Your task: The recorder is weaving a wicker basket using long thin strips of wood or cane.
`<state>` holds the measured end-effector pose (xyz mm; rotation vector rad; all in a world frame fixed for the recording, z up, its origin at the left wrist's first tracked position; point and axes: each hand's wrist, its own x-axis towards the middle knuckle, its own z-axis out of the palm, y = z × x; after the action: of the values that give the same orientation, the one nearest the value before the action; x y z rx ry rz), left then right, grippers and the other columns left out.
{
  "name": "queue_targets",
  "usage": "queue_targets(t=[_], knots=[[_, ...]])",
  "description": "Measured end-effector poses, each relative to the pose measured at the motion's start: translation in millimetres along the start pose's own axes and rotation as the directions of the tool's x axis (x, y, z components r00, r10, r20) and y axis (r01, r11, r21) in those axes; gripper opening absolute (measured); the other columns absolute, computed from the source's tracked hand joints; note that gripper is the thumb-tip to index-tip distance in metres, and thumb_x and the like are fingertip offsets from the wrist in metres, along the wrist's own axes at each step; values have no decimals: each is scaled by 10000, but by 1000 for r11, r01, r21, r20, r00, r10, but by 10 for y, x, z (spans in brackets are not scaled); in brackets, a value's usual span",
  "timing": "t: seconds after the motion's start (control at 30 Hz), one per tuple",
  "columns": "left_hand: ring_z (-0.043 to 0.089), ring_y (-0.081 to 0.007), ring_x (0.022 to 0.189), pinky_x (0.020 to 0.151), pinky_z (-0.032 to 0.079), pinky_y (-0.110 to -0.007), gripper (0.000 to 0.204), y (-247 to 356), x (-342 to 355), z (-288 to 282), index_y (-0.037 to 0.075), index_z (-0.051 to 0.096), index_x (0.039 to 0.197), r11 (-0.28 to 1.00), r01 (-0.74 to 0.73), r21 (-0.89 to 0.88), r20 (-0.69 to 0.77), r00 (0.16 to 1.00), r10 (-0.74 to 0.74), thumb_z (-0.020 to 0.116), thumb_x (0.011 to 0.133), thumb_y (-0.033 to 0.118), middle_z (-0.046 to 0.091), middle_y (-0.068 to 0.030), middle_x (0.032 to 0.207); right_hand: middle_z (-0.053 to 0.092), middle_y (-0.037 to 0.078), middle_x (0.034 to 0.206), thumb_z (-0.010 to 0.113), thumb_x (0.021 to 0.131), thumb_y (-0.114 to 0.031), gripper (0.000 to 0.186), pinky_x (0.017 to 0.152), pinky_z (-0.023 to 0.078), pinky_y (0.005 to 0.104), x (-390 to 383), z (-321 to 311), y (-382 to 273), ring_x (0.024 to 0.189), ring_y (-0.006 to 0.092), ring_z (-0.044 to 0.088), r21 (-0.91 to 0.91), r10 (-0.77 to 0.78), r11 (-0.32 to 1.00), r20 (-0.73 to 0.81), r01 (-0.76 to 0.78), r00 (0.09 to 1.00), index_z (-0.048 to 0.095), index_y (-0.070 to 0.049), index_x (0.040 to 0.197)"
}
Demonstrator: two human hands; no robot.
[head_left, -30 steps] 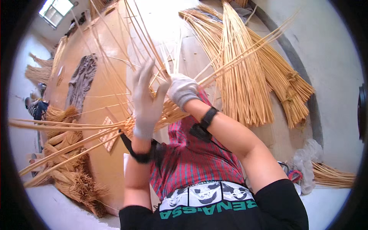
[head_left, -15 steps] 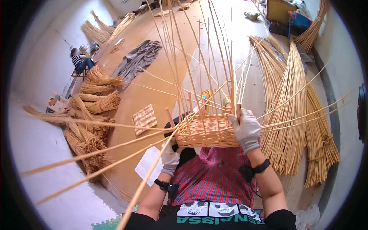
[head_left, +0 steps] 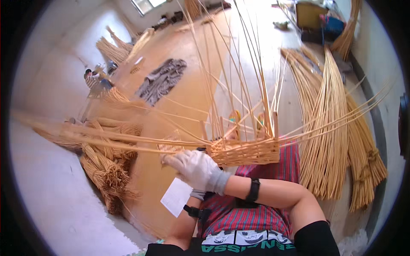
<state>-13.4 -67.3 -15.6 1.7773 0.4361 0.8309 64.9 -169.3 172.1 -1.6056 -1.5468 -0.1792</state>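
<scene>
A rectangular wicker basket with a low woven wall rests near my lap, and tall thin stakes rise from it. Wooden corner posts stand at its ends. My right hand, in a pale glove, reaches across to the basket's left end. Its fingers are closed around the long willow rods that stick out leftward, somewhat smeared by motion. Behind it is my left hand, of which only the glove's cuff area shows; its fingers are hidden. More rods fan out from the basket's right side.
Bundles of willow lie on the left; long loose sheaves are on the right. A woven square panel, a white paper sheet and a grey cloth lie on the floor. Another person sits far left.
My right hand has let go of the basket's right corner post and crossed over to the rods at the left end. The rods there have swung upward. The view has shifted slightly.
</scene>
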Motion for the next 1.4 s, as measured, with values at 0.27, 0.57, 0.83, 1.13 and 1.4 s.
queue_targets(t=[0.27,0.57,0.83,1.13,1.4], knots=[[655,-359,844,754,499,-471,434,482,204,43,89,643,1149,924,-166,345,175,978,111,786,784,276,671,-143,871,654,118,797,760,823,-178,209,624,520,418,467,-111,313,718,343,650,-29,118,990,-357,-138,927,606,-79,925],[602,-212,1000,918,483,-321,236,492,319,527,11,578,1185,917,-128,-378,-301,953,9,587,1012,172,606,-97,1062,513,-48,759,581,933,-99,78,562,408,222,688,59,301,653,34,476,732,593,538,24,-418,805,583,-66,1004],[536,-112,849,749,468,-271,312,125,440,669,53,589,881,567,-120,-815,-402,822,-404,485,1075,275,592,-13,913,467,-84,669,624,979,-235,301,498,303,231,500,201,297,584,20,395,725,545,477,199,-496,815,564,-73,732],[462,-106,816,769,408,-260,362,337,562,589,75,517,848,573,-314,-757,-522,818,-241,422,1097,320,487,-10,846,487,-29,738,577,956,-122,268,579,341,243,-17,491,-246,680,62,422,781,508,509,67,-361,859,509,-59,704],[605,-165,1018,929,492,-309,476,206,812,76,23,531,1293,762,153,-629,47,986,-159,358,1095,420,635,-79,1122,439,48,581,742,737,-118,282,569,355,374,63,69,-304,555,284,454,618,-108,786,166,-18,980,500,-97,595]])
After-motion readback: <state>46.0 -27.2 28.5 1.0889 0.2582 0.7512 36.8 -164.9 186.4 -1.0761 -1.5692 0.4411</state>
